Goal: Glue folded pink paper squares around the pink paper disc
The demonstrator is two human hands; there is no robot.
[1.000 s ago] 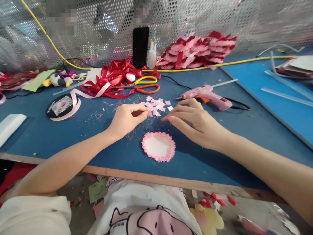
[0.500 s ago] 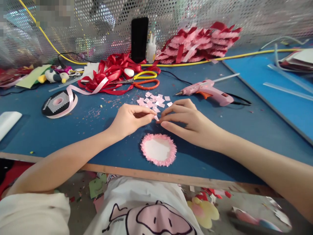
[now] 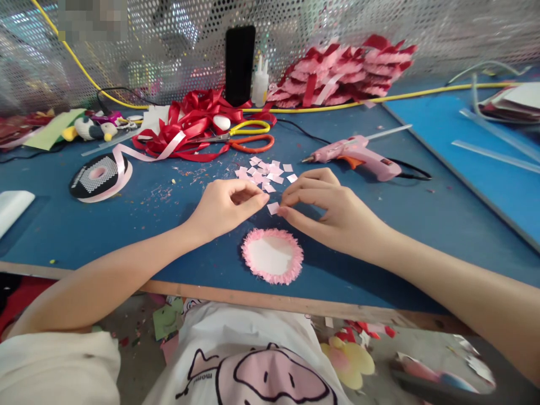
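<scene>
A small pink square (image 3: 273, 208) is pinched at its right corner by my right hand (image 3: 333, 211), thumb against fingertips. My left hand (image 3: 225, 208) has its thumb and index fingertips pressed together just left of that square, with nothing visible between them. Several more pink squares (image 3: 264, 173) lie scattered on the table just beyond my hands. Nearer to me sits a white oval piece (image 3: 272, 255) with a fringed pink border, flat on the blue table and touched by neither hand.
A pink glue gun (image 3: 358, 156) lies at the right. Behind are scissors (image 3: 252, 144), red ribbon (image 3: 185, 126), an upright phone (image 3: 239, 66), a small bottle (image 3: 260, 84) and stacked pink-and-red pieces (image 3: 341, 76). A ribbon spool (image 3: 100, 177) lies left.
The pink square has left my left fingertips and is now at my right fingertips, lying flatter. My hands are slightly further apart at the fingertips.
</scene>
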